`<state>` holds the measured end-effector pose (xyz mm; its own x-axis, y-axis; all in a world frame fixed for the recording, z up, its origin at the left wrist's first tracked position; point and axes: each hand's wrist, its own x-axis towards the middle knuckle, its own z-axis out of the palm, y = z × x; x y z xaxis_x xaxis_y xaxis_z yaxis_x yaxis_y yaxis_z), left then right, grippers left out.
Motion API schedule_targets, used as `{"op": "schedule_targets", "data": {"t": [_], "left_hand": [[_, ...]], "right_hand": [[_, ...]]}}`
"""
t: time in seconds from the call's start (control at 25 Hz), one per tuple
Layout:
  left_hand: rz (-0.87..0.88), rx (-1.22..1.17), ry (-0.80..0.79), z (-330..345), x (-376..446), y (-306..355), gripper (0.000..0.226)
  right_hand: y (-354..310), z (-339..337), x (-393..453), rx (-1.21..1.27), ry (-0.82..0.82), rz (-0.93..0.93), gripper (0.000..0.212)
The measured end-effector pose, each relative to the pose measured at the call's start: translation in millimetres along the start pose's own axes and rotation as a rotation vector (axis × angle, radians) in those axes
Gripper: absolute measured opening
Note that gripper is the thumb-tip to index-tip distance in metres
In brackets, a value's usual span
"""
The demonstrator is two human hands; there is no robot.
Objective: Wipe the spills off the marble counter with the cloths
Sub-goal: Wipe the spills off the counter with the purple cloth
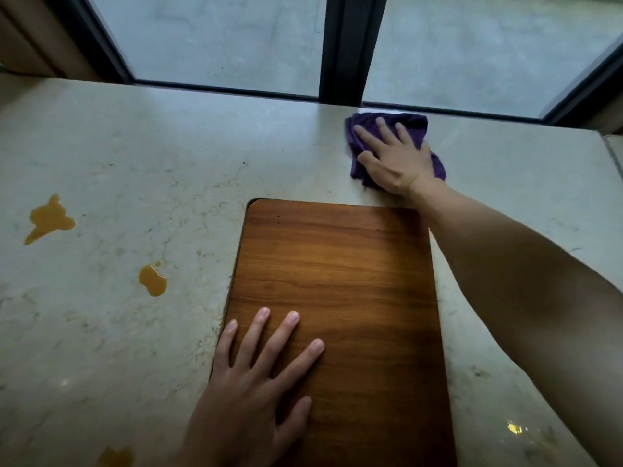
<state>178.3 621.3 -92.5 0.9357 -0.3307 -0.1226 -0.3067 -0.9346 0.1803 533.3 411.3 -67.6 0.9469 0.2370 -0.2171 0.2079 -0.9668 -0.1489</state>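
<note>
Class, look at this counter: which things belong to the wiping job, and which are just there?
Job:
purple cloth under the right hand
three orange spills
marble counter

Just there:
wooden board, left hand flat on it
window

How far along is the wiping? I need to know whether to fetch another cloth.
Done: nothing I can confirm. In hand: the right hand presses a crumpled purple cloth on the marble counter by the window; the left hand rests on the wooden board. Left: three orange puddles at left.
</note>
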Motion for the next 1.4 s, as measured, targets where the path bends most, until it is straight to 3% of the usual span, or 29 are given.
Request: {"op": "schedule_targets", "data": {"t": [0.12, 0.28, 0.44, 0.6, 0.76, 0.84, 0.96, 1.04, 1.2, 1.4], "left_hand": [[-0.019, 0.001, -0.032, -8, 0, 5, 0.063], [-0.024, -0.022, -0.051, -14, -6, 10, 0.060], [0.011, -0.011, -0.100, -38, -18, 11, 0.060], [-0.002, -0.135, -0.117, -64, -73, -17, 0.053], [-0.024, -0.140, -0.049, -64, -77, -47, 0.053], [-0.024, -0.168, 0.003, -63, -66, -52, 0.052], [0.009, -0.187, 0.069, -52, -54, -53, 0.051], [0.004, -0.192, 0.116, -44, -44, -57, 0.050], [0.051, -0.088, 0.074, -25, -25, -64, 0.059], [0.055, 0.008, -0.004, -16, -25, -59, 0.063]], "right_hand": [[-21, 6, -57, 0.034, -0.050, -0.021, 0.052], [-48, 9, -140, -0.095, -0.042, 0.023, 0.051], [-64, 25, -213, -0.143, 0.143, 0.122, 0.044], [-76, 46, -284, -0.036, 0.309, 0.193, 0.034], [-72, 32, -290, 0.046, 0.390, 0.385, 0.050], [-65, 15, -276, 0.058, 0.427, 0.406, 0.068], [-48, 9, -248, -0.126, 0.150, 0.300, 0.095], [-39, 13, -221, -0.172, 0.022, 0.226, 0.086], [-49, 8, -196, 0.141, 0.099, 0.306, 0.053], [-66, 57, -307, -0.064, 0.110, -0.026, 0.064]]}}
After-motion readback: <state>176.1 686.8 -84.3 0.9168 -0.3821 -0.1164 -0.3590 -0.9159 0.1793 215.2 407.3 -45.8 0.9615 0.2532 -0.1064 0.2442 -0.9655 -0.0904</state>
